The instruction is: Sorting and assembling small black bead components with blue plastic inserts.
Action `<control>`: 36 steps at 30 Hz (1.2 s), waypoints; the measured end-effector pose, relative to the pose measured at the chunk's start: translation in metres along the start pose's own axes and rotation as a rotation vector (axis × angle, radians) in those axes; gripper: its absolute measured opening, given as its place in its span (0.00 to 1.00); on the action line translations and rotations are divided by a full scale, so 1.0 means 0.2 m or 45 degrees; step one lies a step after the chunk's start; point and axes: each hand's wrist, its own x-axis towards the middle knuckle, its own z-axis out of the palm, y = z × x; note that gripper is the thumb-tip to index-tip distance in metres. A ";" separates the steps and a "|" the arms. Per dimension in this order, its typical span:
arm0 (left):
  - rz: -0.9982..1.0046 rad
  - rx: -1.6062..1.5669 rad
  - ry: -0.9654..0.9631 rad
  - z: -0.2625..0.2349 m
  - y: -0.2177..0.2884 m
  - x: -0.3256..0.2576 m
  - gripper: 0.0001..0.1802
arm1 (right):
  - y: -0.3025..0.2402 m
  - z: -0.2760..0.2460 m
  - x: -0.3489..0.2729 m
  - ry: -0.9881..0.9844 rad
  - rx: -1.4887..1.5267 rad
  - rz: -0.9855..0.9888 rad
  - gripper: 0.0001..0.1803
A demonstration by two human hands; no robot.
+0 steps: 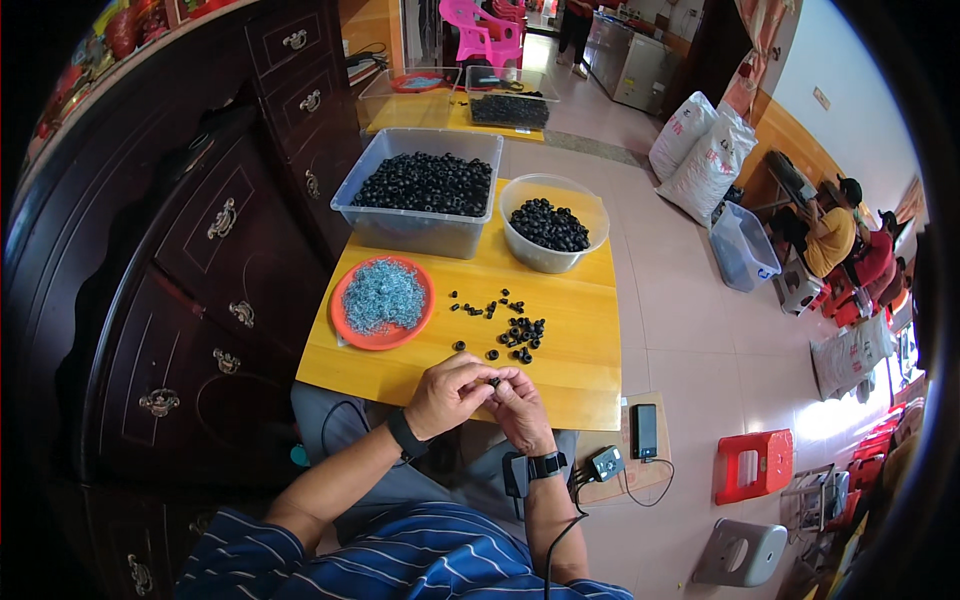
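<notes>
My left hand (pixel 445 395) and my right hand (pixel 520 408) meet over the near edge of the yellow table (pixel 400 372). Pinched between their fingertips is a small black ring-like part (pixel 494 382), mostly covered by the fingers. Just beyond my hands lie loose black parts (pixel 522 335), some single and some in a heap. To the left sits a red plate (pixel 340 322) heaped with small bluish metal pieces (pixel 383 295). Farther back stand a rectangular clear bin (pixel 425 236) and a round clear tub (pixel 545 258), both holding many black parts.
A dark wooden cabinet (pixel 190 290) borders the table on the left. Beyond are another yellow table (pixel 450 115) with clear bins and a pink chair (pixel 483 35). At right are white sacks (pixel 710 160), a red stool (pixel 755 465), a grey stool (pixel 742 552) and seated people (pixel 835 240).
</notes>
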 end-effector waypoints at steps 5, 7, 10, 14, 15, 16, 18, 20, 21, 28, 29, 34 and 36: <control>0.089 0.074 -0.035 -0.01 -0.04 -0.02 0.10 | 0.01 -0.02 0.00 -0.077 0.038 -0.032 0.10; 0.097 0.091 -0.064 -0.02 -0.02 0.00 0.09 | 0.02 -0.03 0.00 -0.076 0.053 -0.037 0.10; 0.128 0.113 -0.117 -0.02 -0.01 0.02 0.09 | 0.02 -0.03 0.00 -0.066 0.071 -0.053 0.10; 0.192 0.220 -0.237 -0.05 -0.03 0.08 0.08 | 0.02 -0.01 -0.01 -0.022 0.025 -0.072 0.12; 0.195 0.221 -0.241 -0.06 -0.04 0.09 0.08 | 0.03 -0.01 -0.01 -0.022 0.027 -0.076 0.12; 0.212 0.232 -0.282 -0.06 -0.05 0.11 0.08 | 0.03 -0.01 0.00 -0.011 -0.010 -0.077 0.12; 0.232 0.244 -0.328 -0.08 -0.05 0.16 0.08 | 0.04 -0.02 0.00 0.002 -0.044 -0.082 0.12; -0.071 0.051 -0.467 -0.12 -0.02 0.23 0.08 | 0.04 -0.03 0.00 -0.036 -0.118 -0.078 0.11; -0.129 0.059 -0.300 -0.12 -0.09 0.24 0.10 | 0.04 -0.01 0.00 -0.044 -0.116 -0.075 0.11; -0.134 0.612 -0.194 -0.07 -0.32 0.43 0.12 | 0.02 0.00 -0.01 -0.099 -0.130 -0.006 0.09; -0.133 0.612 -0.192 -0.05 -0.34 0.43 0.12 | 0.02 0.00 -0.01 -0.092 -0.124 0.022 0.09; -0.202 0.739 -0.189 0.05 -0.41 0.45 0.11 | 0.01 0.03 -0.01 -0.062 -0.149 -0.007 0.09; -0.212 0.738 -0.198 0.07 -0.44 0.45 0.11 | 0.01 0.02 -0.01 -0.056 -0.139 -0.010 0.10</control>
